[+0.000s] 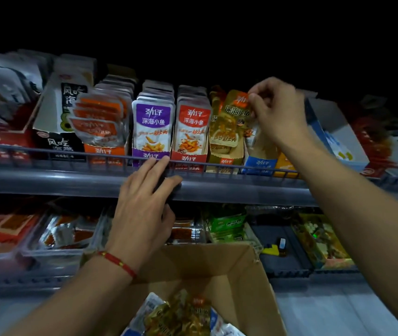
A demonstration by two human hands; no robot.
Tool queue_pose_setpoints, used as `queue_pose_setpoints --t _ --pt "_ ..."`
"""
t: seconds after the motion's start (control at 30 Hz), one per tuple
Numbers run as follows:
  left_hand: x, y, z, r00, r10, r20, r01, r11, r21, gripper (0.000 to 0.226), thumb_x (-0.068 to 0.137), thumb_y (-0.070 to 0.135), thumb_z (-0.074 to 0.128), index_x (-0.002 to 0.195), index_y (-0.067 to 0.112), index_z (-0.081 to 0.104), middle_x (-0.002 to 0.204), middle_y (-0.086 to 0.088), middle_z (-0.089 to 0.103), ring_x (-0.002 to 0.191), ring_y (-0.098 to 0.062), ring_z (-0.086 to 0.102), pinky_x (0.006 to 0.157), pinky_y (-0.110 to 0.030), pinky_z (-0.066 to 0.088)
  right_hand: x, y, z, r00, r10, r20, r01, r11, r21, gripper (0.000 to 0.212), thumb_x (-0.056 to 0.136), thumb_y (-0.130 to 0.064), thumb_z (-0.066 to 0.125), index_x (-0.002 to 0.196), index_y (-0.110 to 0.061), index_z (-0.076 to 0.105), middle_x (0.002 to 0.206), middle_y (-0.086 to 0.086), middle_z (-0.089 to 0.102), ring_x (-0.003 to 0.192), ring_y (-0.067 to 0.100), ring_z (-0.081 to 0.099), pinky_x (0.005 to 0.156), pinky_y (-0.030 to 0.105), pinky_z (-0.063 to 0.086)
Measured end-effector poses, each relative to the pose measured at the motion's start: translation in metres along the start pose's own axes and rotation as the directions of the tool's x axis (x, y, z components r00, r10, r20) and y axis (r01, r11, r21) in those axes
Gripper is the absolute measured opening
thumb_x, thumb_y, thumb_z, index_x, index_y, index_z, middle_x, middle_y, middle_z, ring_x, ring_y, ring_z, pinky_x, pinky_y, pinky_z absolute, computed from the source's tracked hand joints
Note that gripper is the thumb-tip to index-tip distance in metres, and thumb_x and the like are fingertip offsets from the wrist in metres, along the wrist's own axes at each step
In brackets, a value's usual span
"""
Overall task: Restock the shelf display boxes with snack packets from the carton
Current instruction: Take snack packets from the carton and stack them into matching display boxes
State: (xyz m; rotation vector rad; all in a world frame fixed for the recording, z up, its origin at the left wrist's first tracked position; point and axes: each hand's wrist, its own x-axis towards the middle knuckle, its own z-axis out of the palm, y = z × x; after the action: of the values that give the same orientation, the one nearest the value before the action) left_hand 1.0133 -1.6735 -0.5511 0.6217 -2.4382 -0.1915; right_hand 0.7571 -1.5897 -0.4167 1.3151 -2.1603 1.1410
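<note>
We see our right hand [278, 110] raised at the upper shelf, fingers pinched on the top edge of a gold snack packet [238, 110] that stands at the front of the gold display box [224, 156]. Our left hand [144, 204] lies open and flat, holding nothing, with its fingertips touching the wire front rail [71, 154] of the upper shelf just below the purple display box [151, 155].

The purple packets [151, 124] and red packets [193, 124] beside the gold box are packed tightly, upright, front edges nearly at the rail. Left of them, orange packets [101, 120] tilt loosely out of their box. To the right of the gold box, a blue display box [259, 163] sits against the rail, with our right wrist crossing in front of it; how full it is we cannot tell.

Below, the cardboard carton [229, 270] stands open under our arms, its flaps raised, with more snack packets [181, 314] heaped inside. Its upper edge sits in front of the lower shelf [287, 267], which has a bare dark patch to the right of the carton.
</note>
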Motion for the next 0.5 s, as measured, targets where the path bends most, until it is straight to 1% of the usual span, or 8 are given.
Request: queue_pose_setpoints --t 0.03,0.13,0.2,0.27,0.3,0.37,0.43,0.5 --pt "0.000 0.000 -0.001 1.000 -0.004 0.000 0.004 1.000 -0.007 0.063 0.074 0.007 0.077 0.131 0.023 0.056 0.158 -0.008 0.038 0.149 -0.031 0.027 0.117 -0.059 0.027 -0.001 0.000 0.005 1.000 0.002 0.018 -0.001 1.000 -0.026 0.012 0.104 -0.025 0.054 0.113 -0.021 0.062 0.101 -0.008 0.063 0.087 0.003 0.062 0.076 0.016 0.052" --pt "0.000 0.001 -0.002 1.000 -0.015 -0.006 0.014 1.000 -0.017 0.062 0.074 0.008 0.078 0.131 0.023 0.057 0.157 -0.007 0.039 0.148 -0.031 0.028 0.117 -0.059 0.026 -0.003 0.002 0.019 0.998 -0.002 0.059 0.009 0.993 -0.120 0.013 0.104 -0.024 0.054 0.113 -0.020 0.062 0.099 -0.009 0.060 0.079 -0.005 0.055 0.064 0.003 0.040" --pt "0.001 0.001 -0.004 1.000 -0.022 -0.010 0.022 1.000 -0.020 0.062 0.074 0.009 0.078 0.131 0.023 0.057 0.157 -0.007 0.039 0.148 -0.031 0.028 0.117 -0.058 0.026 -0.005 0.004 0.027 0.997 -0.009 0.079 0.022 0.985 -0.171 0.012 0.104 -0.024 0.055 0.112 -0.020 0.062 0.100 -0.008 0.061 0.080 -0.003 0.055 0.063 0.003 0.038" --pt "0.001 0.001 -0.004 1.000 -0.026 -0.009 0.026 0.999 -0.027 0.063 0.074 0.009 0.078 0.131 0.024 0.056 0.157 -0.007 0.039 0.147 -0.031 0.029 0.116 -0.057 0.026 -0.005 0.009 0.035 0.996 -0.019 0.084 0.034 0.982 -0.185 0.010 0.103 -0.025 0.056 0.111 -0.021 0.061 0.104 -0.004 0.064 0.090 0.007 0.061 0.073 0.013 0.046" --pt "0.001 0.001 -0.004 1.000 -0.028 -0.008 0.028 0.999 -0.030 0.064 0.074 0.008 0.078 0.132 0.024 0.056 0.157 -0.006 0.039 0.147 -0.031 0.029 0.116 -0.057 0.026 -0.005 0.011 0.038 0.997 -0.021 0.080 0.036 0.982 -0.188 0.010 0.103 -0.026 0.056 0.112 -0.023 0.061 0.108 -0.003 0.065 0.096 0.011 0.062 0.079 0.023 0.053" --pt "0.000 0.001 -0.005 1.000 -0.031 -0.006 0.031 0.999 -0.033 0.065 0.074 0.008 0.078 0.132 0.025 0.055 0.157 -0.006 0.038 0.148 -0.030 0.029 0.117 -0.054 0.025 -0.004 0.014 0.041 0.998 -0.017 0.068 0.031 0.978 -0.204 0.015 0.101 -0.026 0.059 0.116 -0.025 0.060 0.118 -0.001 0.063 0.107 0.017 0.062 0.089 0.040 0.056" --pt "0.000 0.002 -0.005 0.999 -0.036 -0.004 0.036 0.999 -0.035 0.065 0.075 0.008 0.077 0.133 0.026 0.055 0.158 -0.006 0.038 0.148 -0.030 0.029 0.117 -0.054 0.025 -0.004 0.014 0.042 0.998 -0.013 0.054 0.024 0.978 -0.207 0.024 0.099 -0.025 0.061 0.124 -0.025 0.059 0.127 0.001 0.058 0.115 0.022 0.060 0.096 0.045 0.054" --pt "-0.001 0.002 -0.006 0.999 -0.038 0.000 0.038 0.999 -0.034 0.066 0.075 0.008 0.077 0.133 0.026 0.054 0.158 -0.006 0.038 0.148 -0.030 0.030 0.117 -0.055 0.026 -0.004 0.013 0.041 0.999 -0.017 0.045 0.026 0.979 -0.200 0.032 0.099 -0.023 0.062 0.131 -0.023 0.057 0.130 0.003 0.054 0.114 0.023 0.059 0.099 0.041 0.051"
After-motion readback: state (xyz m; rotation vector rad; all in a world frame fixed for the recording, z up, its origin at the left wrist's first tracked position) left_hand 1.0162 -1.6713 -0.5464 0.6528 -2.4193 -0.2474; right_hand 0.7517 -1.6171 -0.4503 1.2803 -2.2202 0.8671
